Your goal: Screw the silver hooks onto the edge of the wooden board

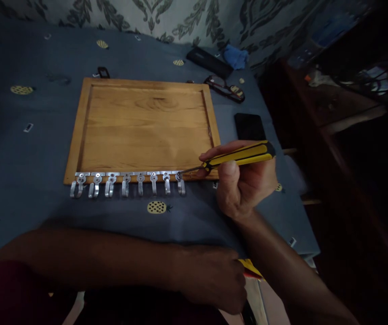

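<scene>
My right hand [248, 185] is closed around a screwdriver [241, 155] with a yellow and black handle. Its shaft slants down to the left, and the tip meets the rightmost metal hook [180, 184]. Several such hooks [126, 184] form a row of joined silver plates with screws in them, along the near edge of a wooden framed board [140, 131]. That board lies flat. Nearer to me, my left hand [216, 277] rests low with its fingers curled in. A yellow and red object [251, 268] shows just past its knuckles; whatever the fingers hold is hidden.
A grey-blue cloth [38, 180] with pineapple prints lies under the board. Beyond its right corner are eyeglasses [226, 89], a black case [209, 62] and a blue cloth [236, 56]. A dark flat object [250, 126] lies close behind my right hand. Patterned fabric [180, 18] borders the back.
</scene>
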Tool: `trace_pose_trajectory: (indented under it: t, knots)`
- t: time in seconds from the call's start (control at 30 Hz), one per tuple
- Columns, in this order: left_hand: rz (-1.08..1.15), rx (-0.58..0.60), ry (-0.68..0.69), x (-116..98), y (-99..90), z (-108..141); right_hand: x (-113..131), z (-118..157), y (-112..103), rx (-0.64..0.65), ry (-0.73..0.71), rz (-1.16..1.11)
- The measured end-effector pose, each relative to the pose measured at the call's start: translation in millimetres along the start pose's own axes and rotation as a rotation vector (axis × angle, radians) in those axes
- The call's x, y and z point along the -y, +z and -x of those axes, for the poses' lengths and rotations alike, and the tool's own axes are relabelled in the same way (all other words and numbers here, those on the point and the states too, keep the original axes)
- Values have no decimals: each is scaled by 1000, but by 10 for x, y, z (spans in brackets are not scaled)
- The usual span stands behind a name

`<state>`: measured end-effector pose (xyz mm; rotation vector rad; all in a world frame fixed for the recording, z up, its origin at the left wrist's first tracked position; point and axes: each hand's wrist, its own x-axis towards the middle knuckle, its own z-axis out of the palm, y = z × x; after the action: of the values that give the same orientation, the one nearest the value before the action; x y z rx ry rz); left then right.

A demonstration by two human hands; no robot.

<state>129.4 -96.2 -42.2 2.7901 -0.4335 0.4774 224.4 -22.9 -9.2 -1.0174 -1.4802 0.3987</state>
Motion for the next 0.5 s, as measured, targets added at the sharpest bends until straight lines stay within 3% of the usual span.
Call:
trace_pose_trajectory:
  t: [0.17, 0.5]
  knots:
    - [11, 14, 6, 6, -8, -3, 3, 1, -25, 15, -28, 48]
    - [46, 53, 4, 9, -19, -19, -50, -55, 39, 35, 58, -112]
